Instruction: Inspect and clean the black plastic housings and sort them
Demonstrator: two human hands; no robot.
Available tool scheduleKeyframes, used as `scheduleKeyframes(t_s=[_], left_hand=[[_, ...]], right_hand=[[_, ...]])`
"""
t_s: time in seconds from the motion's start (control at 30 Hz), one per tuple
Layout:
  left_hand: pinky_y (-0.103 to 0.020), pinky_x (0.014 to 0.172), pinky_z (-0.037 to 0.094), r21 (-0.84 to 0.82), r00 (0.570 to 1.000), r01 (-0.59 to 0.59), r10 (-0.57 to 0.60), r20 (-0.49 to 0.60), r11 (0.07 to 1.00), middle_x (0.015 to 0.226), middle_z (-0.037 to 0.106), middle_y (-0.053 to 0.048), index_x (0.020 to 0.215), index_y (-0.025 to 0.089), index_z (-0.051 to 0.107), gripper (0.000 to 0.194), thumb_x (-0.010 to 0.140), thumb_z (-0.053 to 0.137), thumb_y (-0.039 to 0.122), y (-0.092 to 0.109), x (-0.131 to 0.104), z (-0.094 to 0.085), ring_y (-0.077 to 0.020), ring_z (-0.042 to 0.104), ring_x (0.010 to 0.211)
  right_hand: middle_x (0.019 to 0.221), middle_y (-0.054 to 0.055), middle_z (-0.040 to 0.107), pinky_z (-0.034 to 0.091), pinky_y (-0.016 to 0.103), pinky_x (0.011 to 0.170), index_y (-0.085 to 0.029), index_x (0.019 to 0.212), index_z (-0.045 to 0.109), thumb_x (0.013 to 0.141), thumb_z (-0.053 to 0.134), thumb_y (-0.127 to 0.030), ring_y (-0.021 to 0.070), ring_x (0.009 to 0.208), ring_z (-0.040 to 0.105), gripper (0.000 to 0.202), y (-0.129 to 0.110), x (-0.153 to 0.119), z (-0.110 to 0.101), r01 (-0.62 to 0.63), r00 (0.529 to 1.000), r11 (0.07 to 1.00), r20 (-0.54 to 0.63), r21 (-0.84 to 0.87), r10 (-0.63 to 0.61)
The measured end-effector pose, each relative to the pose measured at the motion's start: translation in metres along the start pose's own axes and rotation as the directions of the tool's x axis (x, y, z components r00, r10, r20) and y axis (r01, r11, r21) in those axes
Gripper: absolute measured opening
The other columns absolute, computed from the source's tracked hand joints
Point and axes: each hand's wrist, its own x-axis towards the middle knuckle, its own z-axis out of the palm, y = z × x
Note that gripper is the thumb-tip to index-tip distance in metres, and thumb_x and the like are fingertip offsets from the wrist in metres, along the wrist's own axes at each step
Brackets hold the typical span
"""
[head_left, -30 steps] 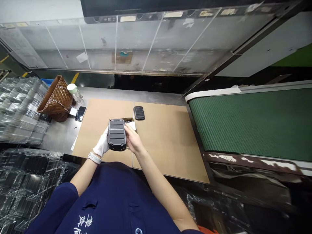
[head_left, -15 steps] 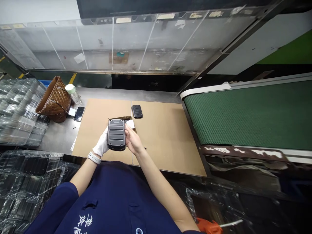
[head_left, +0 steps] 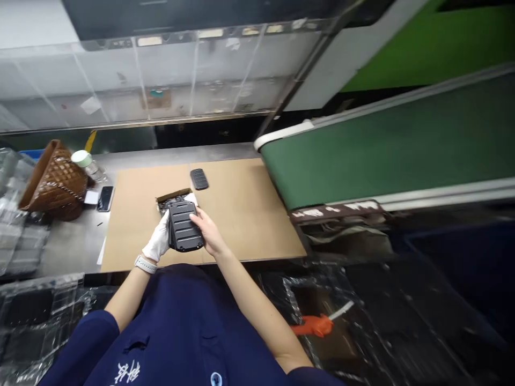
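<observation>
A black ribbed case (head_left: 185,228) is held between my two hands over the front of the cardboard sheet (head_left: 241,214). My left hand (head_left: 160,238), in a white glove, grips its left side. On its right side is my bare right hand (head_left: 209,231), with the thumb on the ribbed face. Just behind the case sits a small open box (head_left: 163,201) with small dark items in it, partly hidden. Another flat black ribbed piece (head_left: 199,179) lies farther back on the cardboard.
At the left are a brown quilted bag (head_left: 60,182), a bottle with a pale green lid (head_left: 88,163) and a phone (head_left: 105,199). A green conveyor belt (head_left: 386,145) runs at the right. Plastic-wrapped trays (head_left: 28,316) stand at the lower left.
The view has swung to the right, so the bench appears farther left. The case has tilted, and my right thumb now lies on its face. More of the small box shows.
</observation>
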Motion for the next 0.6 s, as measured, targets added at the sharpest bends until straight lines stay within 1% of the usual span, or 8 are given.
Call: scheduleKeyframes(t_s=[0.1, 0.17, 0.23, 0.27, 0.33, 0.43, 0.53, 0.6], left_hand=[[-0.033, 0.102, 0.046, 0.073, 0.999, 0.045, -0.047, 0.022, 0.996, 0.105, 0.073, -0.008, 0.116, 0.014, 0.065, 0.037, 0.094, 0.046, 0.036, -0.013, 0.001, 0.014, -0.0190, 0.066, 0.103], [-0.033, 0.100, 0.047, 0.147, 0.996, 0.092, -0.092, -0.009, 0.985, 0.106, 0.073, -0.006, 0.119, 0.018, 0.064, 0.036, 0.092, 0.048, 0.036, -0.022, 0.001, 0.024, -0.0189, 0.066, 0.104], [-0.038, 0.098, 0.050, 0.230, 0.993, 0.113, -0.099, -0.071, 0.967, 0.107, 0.073, -0.005, 0.122, 0.021, 0.062, 0.035, 0.093, 0.046, 0.034, -0.033, 0.002, 0.036, -0.0206, 0.066, 0.105], [-0.038, 0.095, 0.052, 0.284, 0.988, 0.126, -0.094, -0.122, 0.950, 0.106, 0.073, -0.004, 0.122, 0.023, 0.062, 0.034, 0.093, 0.046, 0.033, -0.039, 0.003, 0.042, -0.0211, 0.066, 0.104], [-0.040, 0.093, 0.054, 0.371, 0.983, 0.178, -0.144, -0.116, 0.912, 0.104, 0.073, -0.003, 0.124, 0.026, 0.061, 0.034, 0.093, 0.046, 0.031, -0.053, 0.004, 0.056, -0.0220, 0.066, 0.104], [-0.042, 0.089, 0.056, 0.482, 0.978, 0.210, -0.184, -0.102, 0.851, 0.095, 0.075, -0.001, 0.121, 0.028, 0.062, 0.033, 0.094, 0.043, 0.028, -0.077, 0.006, 0.076, -0.0218, 0.068, 0.100], [-0.039, 0.088, 0.057, 0.551, 0.969, 0.244, -0.220, -0.111, 0.798, 0.081, 0.075, 0.002, 0.111, 0.027, 0.067, 0.030, 0.094, 0.043, 0.025, -0.104, 0.008, 0.094, -0.0189, 0.070, 0.089], [-0.034, 0.086, 0.057, 0.574, 0.962, 0.266, -0.250, -0.108, 0.774, 0.075, 0.074, 0.004, 0.106, 0.025, 0.069, 0.027, 0.094, 0.044, 0.024, -0.122, 0.010, 0.106, -0.0152, 0.071, 0.078]], right_hand=[[0.103, 0.001, 0.072, 0.045, 0.039, 0.100, -0.023, 0.102, 0.064, 0.062, 0.076, -0.035, 0.0223, 0.102, 0.064, 0.043, 0.001, -0.016, -0.037, 0.077, 0.990, 0.995, -0.126, 0.057, -0.070], [0.102, 0.001, 0.072, 0.046, 0.039, 0.099, -0.023, 0.097, 0.065, 0.059, 0.077, -0.034, 0.0226, 0.102, 0.064, 0.041, 0.002, -0.034, -0.071, 0.139, 0.953, 0.986, -0.281, 0.087, -0.110], [0.099, 0.002, 0.073, 0.049, 0.041, 0.094, -0.024, 0.097, 0.065, 0.059, 0.077, -0.034, 0.0231, 0.098, 0.066, 0.041, 0.001, -0.059, -0.112, 0.219, 0.874, 0.971, -0.462, 0.092, -0.153], [0.097, 0.001, 0.073, 0.050, 0.042, 0.092, -0.025, 0.098, 0.065, 0.059, 0.076, -0.034, 0.0234, 0.096, 0.067, 0.042, 0.000, -0.075, -0.134, 0.263, 0.816, 0.961, -0.552, 0.085, -0.174], [0.093, 0.001, 0.073, 0.052, 0.044, 0.088, -0.026, 0.101, 0.064, 0.059, 0.075, -0.034, 0.0237, 0.091, 0.068, 0.044, 0.000, -0.114, -0.179, 0.347, 0.666, 0.937, -0.715, 0.047, -0.211], [0.094, 0.001, 0.073, 0.051, 0.043, 0.088, -0.026, 0.105, 0.062, 0.061, 0.072, -0.036, 0.0227, 0.091, 0.067, 0.045, 0.002, -0.190, -0.241, 0.435, 0.368, 0.898, -0.899, -0.060, -0.238], [0.102, 0.002, 0.071, 0.050, 0.043, 0.090, -0.025, 0.114, 0.058, 0.067, 0.065, -0.042, 0.0211, 0.096, 0.065, 0.050, 0.005, -0.279, -0.295, 0.445, 0.062, 0.874, -0.966, -0.198, -0.250], [0.104, 0.003, 0.070, 0.050, 0.044, 0.088, -0.023, 0.121, 0.054, 0.073, 0.059, -0.046, 0.0206, 0.096, 0.065, 0.052, 0.005, -0.338, -0.325, 0.409, -0.080, 0.867, -0.958, -0.284, -0.276]])
